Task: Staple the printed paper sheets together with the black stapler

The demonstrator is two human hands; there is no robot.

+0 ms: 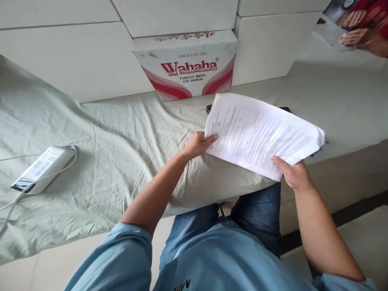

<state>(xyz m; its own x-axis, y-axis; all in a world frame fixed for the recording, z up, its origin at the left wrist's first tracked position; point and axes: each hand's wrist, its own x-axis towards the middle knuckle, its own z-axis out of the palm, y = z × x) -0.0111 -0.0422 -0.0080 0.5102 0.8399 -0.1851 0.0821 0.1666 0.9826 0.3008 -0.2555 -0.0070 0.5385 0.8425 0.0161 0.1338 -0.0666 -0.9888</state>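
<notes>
A sheaf of white printed paper sheets (260, 135) was held above a wrinkled pale green cloth (106, 161) covering a surface. Its left edge was gripped by the left hand (198, 144), its lower right corner by the right hand (294, 174). A white cardboard box with red "Wahaha" lettering (186, 64) was seen behind, and a white rectangular power adapter with cable (42, 169) lay at left.

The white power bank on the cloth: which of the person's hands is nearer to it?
Left. The left hand grips the paper sheets' left edge, toward the power bank; the right hand holds their lower right edge, farther away.
</notes>
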